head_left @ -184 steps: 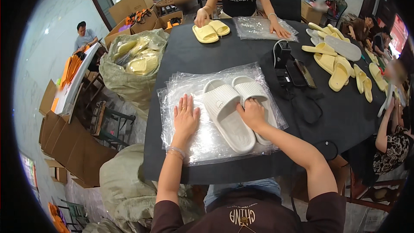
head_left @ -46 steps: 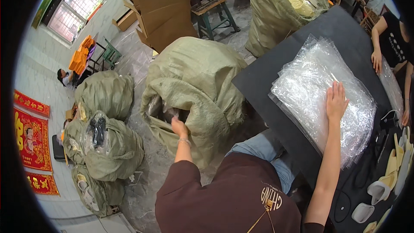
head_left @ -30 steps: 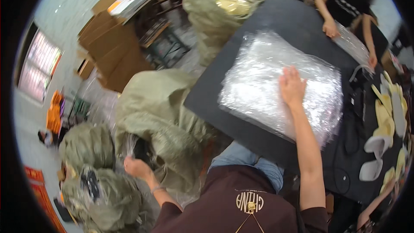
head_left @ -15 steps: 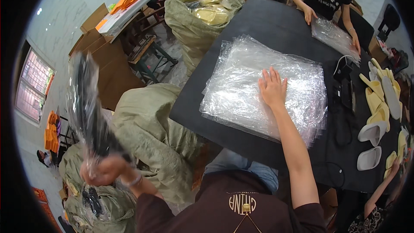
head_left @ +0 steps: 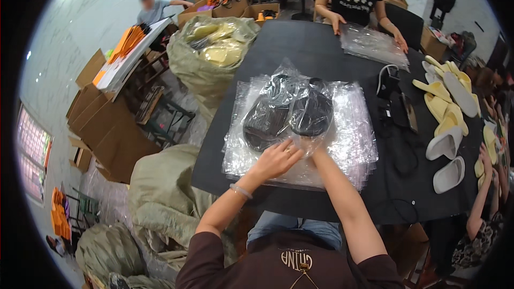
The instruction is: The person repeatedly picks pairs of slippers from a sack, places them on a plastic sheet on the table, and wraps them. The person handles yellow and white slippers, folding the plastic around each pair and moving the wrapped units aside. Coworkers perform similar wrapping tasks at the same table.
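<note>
A pair of black slippers [head_left: 313, 115] in a clear plastic bag [head_left: 288, 69] lies on a stack of flat clear bags [head_left: 353, 128] on the black table. My left hand [head_left: 278, 159] is at the bag's near edge, its fingers bent together and closed on the loose film. Just right of it is my right hand [head_left: 313, 145], at the near end of the right slipper. Film and the slipper hide its fingers, so I cannot see how it grips.
Across the black table [head_left: 278, 37] a person [head_left: 350, 0] handles flat bags [head_left: 375, 45]. At right lie a black device [head_left: 399, 109] with cables and several yellow and white slippers [head_left: 448, 174]. Sacks [head_left: 166, 198] stand at left. Another person's hand [head_left: 484, 158] reaches in at far right.
My left hand has brought the bagged black slippers from the far left onto the stack. My right hand has moved from lying flat on the stack to the bag's near end.
</note>
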`<state>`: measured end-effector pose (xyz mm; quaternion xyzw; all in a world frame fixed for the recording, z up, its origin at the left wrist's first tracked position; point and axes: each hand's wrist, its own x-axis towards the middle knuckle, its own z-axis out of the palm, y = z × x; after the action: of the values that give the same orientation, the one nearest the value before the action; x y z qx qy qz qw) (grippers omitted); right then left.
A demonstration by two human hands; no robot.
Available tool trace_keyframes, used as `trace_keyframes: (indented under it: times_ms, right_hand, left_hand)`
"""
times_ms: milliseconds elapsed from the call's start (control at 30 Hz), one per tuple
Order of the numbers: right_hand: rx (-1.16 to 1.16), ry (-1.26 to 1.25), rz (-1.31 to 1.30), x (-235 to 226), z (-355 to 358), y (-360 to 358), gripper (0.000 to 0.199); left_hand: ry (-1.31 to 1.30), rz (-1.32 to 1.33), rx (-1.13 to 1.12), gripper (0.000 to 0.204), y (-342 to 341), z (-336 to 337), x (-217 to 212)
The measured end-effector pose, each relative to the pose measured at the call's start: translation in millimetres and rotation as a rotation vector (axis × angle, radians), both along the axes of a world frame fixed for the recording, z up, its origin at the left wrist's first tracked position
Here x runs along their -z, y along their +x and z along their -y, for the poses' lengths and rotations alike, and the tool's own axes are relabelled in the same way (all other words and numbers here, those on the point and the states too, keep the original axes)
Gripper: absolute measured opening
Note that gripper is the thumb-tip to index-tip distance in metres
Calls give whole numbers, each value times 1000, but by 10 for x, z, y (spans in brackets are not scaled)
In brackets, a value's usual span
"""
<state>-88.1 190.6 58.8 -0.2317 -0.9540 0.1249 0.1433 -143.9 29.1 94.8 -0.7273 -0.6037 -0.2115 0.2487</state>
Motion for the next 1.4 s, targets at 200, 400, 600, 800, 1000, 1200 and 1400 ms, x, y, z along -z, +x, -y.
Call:
trace_keyframes:
  times_ms: [200, 400, 600, 800, 1000, 1200, 1400]
  right_hand:
    - [221, -146, -412, 441, -446, -93, 42]
    - [169, -340, -894, -487, -915, 289, 27]
    - [45, -245, -735, -1080, -1199, 1069, 14]
    - [-111, -772, -197, -829, -1475, 821, 33]
    - [-97, -1298, 201, -1192, -1368, 507, 39]
    - [-226, -2007, -296, -1196, -1381, 736, 41]
    - [-71, -2178, -178, -1195, -1185, 959, 60]
  left_hand:
    - [-154, 279, -81, 30, 33, 111, 253]
    - [150, 163, -47, 9, -309, 393, -311]
    - [-174, 45, -114, 28, -570, 818, -162]
    - [-196, 623, -263, 47, -295, 1045, -280]
    - [119, 583, -572, 20, -225, 1144, 23]
    - [-50, 871, -636, 37, -247, 1037, -130]
    - [-102, 734, -610, 29, -350, 1031, -33]
